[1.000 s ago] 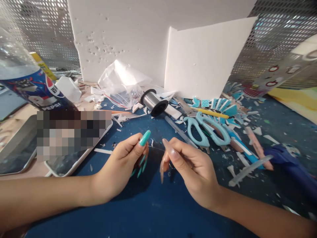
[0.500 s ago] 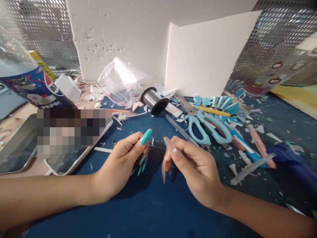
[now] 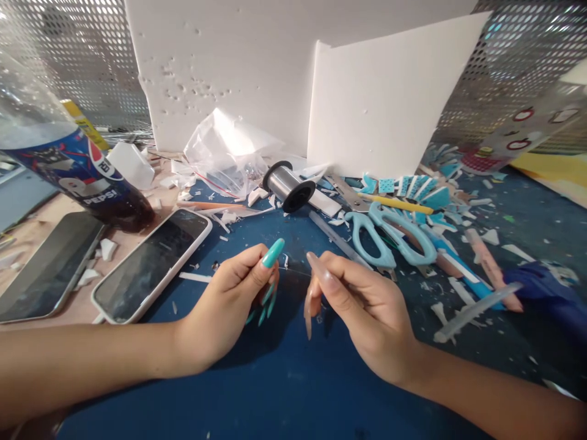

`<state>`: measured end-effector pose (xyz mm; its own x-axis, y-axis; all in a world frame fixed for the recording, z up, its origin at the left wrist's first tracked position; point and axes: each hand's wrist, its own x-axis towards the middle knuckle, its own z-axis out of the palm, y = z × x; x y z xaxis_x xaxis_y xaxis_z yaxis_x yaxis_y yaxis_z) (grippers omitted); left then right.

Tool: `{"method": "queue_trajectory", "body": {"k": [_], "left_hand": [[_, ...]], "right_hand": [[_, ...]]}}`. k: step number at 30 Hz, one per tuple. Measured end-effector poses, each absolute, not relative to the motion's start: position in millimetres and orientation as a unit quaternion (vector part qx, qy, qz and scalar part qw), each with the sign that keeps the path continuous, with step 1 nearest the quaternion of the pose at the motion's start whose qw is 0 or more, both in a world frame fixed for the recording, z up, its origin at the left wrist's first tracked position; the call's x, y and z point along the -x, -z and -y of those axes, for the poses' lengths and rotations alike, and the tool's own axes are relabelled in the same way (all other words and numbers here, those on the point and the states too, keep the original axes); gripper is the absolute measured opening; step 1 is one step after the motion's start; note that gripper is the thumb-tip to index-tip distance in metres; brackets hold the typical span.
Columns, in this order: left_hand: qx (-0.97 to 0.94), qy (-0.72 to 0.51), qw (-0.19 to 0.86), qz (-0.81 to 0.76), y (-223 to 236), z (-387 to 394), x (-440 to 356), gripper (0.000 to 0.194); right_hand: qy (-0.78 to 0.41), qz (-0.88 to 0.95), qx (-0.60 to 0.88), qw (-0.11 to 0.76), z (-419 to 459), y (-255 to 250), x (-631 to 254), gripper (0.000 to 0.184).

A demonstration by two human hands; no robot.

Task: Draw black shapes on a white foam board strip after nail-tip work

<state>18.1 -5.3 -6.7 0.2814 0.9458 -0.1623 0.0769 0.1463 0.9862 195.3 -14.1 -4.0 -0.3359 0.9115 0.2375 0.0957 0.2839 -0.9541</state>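
Thin thread [image 3: 296, 271] spanning the pinching fingers [image 3: 252, 282] of left hand [image 3: 220, 311] and right hand [image 3: 373, 315], above a blue-topped bench [image 3: 293, 391], perforated metal screen [image 3: 87, 55] behind, white boards [image 3: 238, 49] standing upright, crumpled clear bag [image 3: 232, 143], grey spool [image 3: 285, 182], scattered white scraps [image 3: 107, 249].

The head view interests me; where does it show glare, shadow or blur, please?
In the head view, glare whitens the plastic bag, shadow darkens the blue surface beneath the left hand, the bottle at far right looks blurred, and the thin strand leading to the right hand is faint.
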Motion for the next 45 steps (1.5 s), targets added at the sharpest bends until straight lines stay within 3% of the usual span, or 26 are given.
{"method": "queue_trajectory", "body": {"k": [9,25,38,45], "left_hand": [[-0.555,-0.358,0.583,-0.473,7.6,5.6,-17.3,0.04],[-0.558,-0.401,0.586,-0.428,5.8,-3.0,-17.9,0.041],[-0.569,-0.416,0.569,-0.422,-1.5,-2.4,-19.7,0.042],[-0.484,-0.38,0.683,-0.394,2.3,-2.0,-23.8,0.04]], "right_hand": [[-0.451,0.685,0.371,0.435,13.6,4.6,-196.3,0.036],[-0.587,0.607,0.387,0.371,4.3,5.1,-194.6,0.038],[-0.613,0.589,0.389,0.354,3.6,7.2,-192.7,0.036],[-0.62,0.588,0.381,0.354,3.3,8.5,-193.5,0.034]]}}
